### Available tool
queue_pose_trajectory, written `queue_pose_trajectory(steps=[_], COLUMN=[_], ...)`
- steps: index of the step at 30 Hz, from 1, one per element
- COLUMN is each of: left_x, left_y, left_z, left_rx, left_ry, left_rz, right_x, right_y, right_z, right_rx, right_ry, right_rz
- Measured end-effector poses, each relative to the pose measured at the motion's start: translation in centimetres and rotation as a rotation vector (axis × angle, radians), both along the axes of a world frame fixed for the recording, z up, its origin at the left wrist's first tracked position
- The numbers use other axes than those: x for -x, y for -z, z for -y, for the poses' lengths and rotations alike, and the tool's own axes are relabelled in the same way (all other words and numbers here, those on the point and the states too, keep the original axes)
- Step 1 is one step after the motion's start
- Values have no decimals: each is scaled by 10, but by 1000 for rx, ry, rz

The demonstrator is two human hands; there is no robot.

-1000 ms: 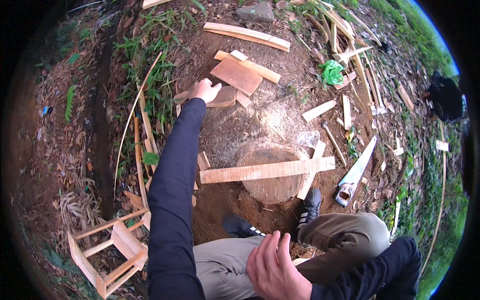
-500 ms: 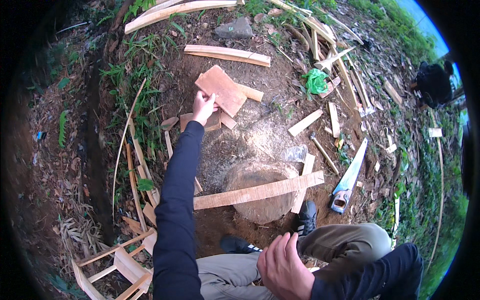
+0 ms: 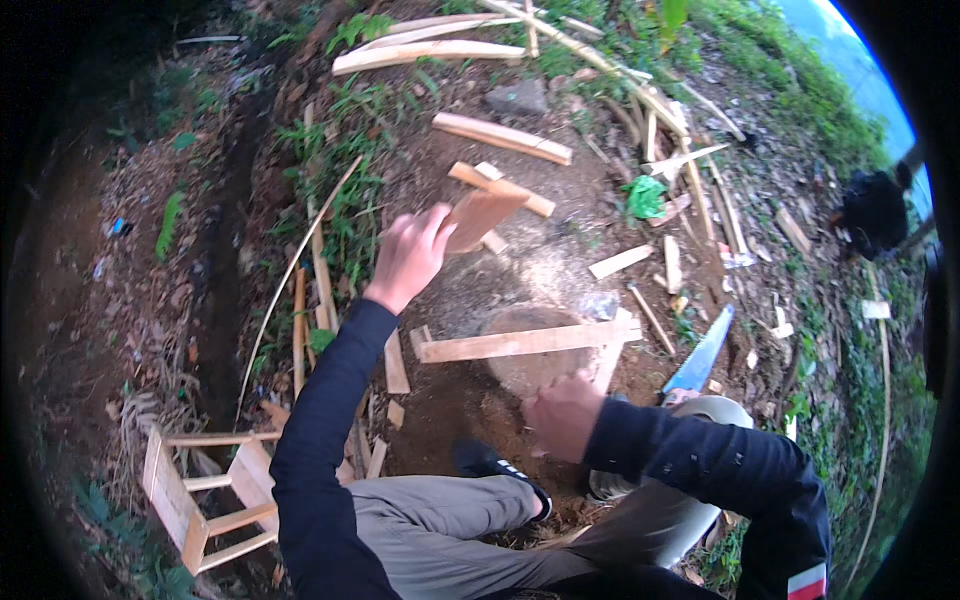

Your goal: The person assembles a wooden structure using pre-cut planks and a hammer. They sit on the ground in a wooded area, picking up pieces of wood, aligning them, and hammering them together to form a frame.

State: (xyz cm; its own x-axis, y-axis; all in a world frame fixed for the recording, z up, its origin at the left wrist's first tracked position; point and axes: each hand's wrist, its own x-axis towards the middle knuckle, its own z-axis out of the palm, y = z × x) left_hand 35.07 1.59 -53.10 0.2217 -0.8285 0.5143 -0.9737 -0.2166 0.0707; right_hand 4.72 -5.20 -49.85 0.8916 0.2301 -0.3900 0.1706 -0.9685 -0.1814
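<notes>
My left hand (image 3: 412, 255) is closed on the edge of a flat brown wooden board (image 3: 487, 215), held up off the ground and tilted almost edge-on. Beneath and beyond it, short wood pieces (image 3: 515, 188) lie on the sawdust-covered soil. My right hand (image 3: 565, 412) is in front of the near side of a tree-stump block (image 3: 530, 372); its fingers look curled but are smeared by motion, and I see nothing in them. Across the stump rests a long pale plank (image 3: 500, 345), with another strip of wood (image 3: 608, 368) under its right end.
A handsaw (image 3: 703, 350) lies right of the stump, partly behind my knee, with a hammer (image 3: 650, 318) beside it. Long wood strips (image 3: 430, 55) are piled farther off. A small wooden frame (image 3: 215, 500) stands at lower left. A green plastic bag (image 3: 645, 197) lies at right.
My left hand has lifted the board and turned it from face-up to nearly edge-on. My right hand has come forward from my lap toward the stump. The view has shifted.
</notes>
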Motion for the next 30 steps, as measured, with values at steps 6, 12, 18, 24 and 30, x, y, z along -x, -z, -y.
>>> queue_pose_trajectory(steps=[6, 12, 18, 24, 30], left_x=[3, -19, -32, -48, -54], left_y=[50, 79, 74, 92, 99], left_z=[-6, -13, 8, -2, -8], left_rx=[-419, -503, -424, -928, -876], left_ry=[140, 79, -23, -270, -292], left_rz=[330, 141, -26, -337, -371], right_x=[10, 12, 21, 19, 21], right_y=[51, 59, 67, 69, 75], right_z=[-38, -64, -56, -50, -50], right_rx=[174, 214, 259, 265, 254], right_ry=[-40, -29, -50, -54, -41], right_rz=[-257, -147, 20, -105, 20])
